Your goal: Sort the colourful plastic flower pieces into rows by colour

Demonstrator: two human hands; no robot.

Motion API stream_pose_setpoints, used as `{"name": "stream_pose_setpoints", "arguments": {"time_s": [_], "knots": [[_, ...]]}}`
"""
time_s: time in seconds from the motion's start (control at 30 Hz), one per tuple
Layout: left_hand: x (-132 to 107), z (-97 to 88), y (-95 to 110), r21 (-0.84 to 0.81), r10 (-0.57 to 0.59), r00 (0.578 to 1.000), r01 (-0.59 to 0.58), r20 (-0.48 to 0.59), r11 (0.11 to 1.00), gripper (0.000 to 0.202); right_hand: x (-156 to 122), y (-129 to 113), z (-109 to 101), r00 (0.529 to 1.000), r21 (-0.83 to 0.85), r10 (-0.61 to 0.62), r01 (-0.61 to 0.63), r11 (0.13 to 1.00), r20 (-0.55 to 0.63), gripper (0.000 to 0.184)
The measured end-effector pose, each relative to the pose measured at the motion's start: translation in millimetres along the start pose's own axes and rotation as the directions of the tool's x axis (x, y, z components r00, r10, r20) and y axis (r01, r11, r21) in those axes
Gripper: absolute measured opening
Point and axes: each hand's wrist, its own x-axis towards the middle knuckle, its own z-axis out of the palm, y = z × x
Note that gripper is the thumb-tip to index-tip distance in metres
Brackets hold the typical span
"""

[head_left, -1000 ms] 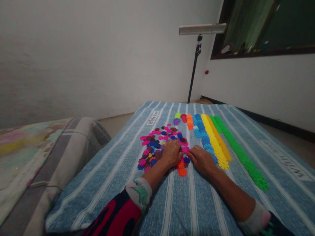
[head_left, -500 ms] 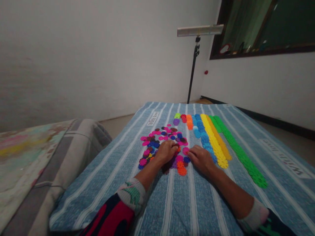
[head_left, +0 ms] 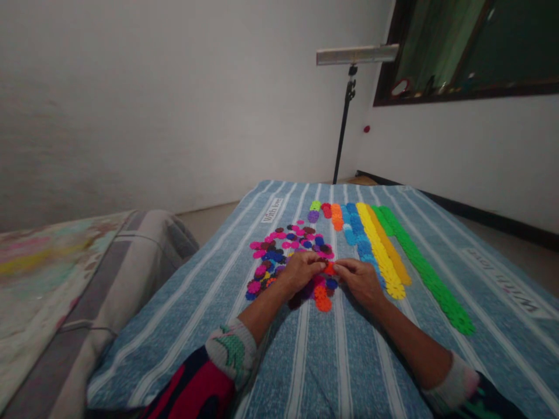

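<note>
On the left, a loose heap of mixed discs [head_left: 274, 255] in pink, navy, brown and purple spreads over the striped cloth [head_left: 209, 343]. At its right side is the left hand [head_left: 301, 272], fingers bent inward; whether they grip or merely touch cannot be told. Immediately right of those fingertips lies the orange-red disc [head_left: 330, 268], between the two hands and about equally close to both. Next comes the right hand [head_left: 361, 283], thumb and finger apparently pinched on the disc's right edge. The disc looks small, flat and bright, partly covered by fingers; it shows no clear long axis, and whether it clears the cloth is unclear. Just beyond the right hand run a blue row [head_left: 358, 227], a yellow row [head_left: 383, 253] and a long green row [head_left: 437, 291].
</note>
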Motion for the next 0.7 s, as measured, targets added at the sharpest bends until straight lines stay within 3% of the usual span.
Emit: {"name": "stream_pose_setpoints", "arguments": {"time_s": [0.3, 0.47, 0.7], "knots": [[-9, 2.3, 6, -0.105, -0.076, 0.996, 0.081, 0.051, 0.991, 0.026, -1, -1, 3, 0.999, 0.111, 0.035, -0.039, 0.993, 0.037, 0.026], [-16, -2.1, 9, -0.051, -0.079, 0.997, 0.080, 0.022, 0.996, 0.024, 0, 0, 2, 0.995, 0.170, 0.073, -0.084, 0.982, 0.071, 0.028], [-19, -41.9, 0, 0.245, -0.021, 0.998, 0.034, -0.058, 0.969, 0.020, 24, 6, -28, 0.999, -0.104, 0.017, -0.021, 0.994, -0.043, 0.033]]}}
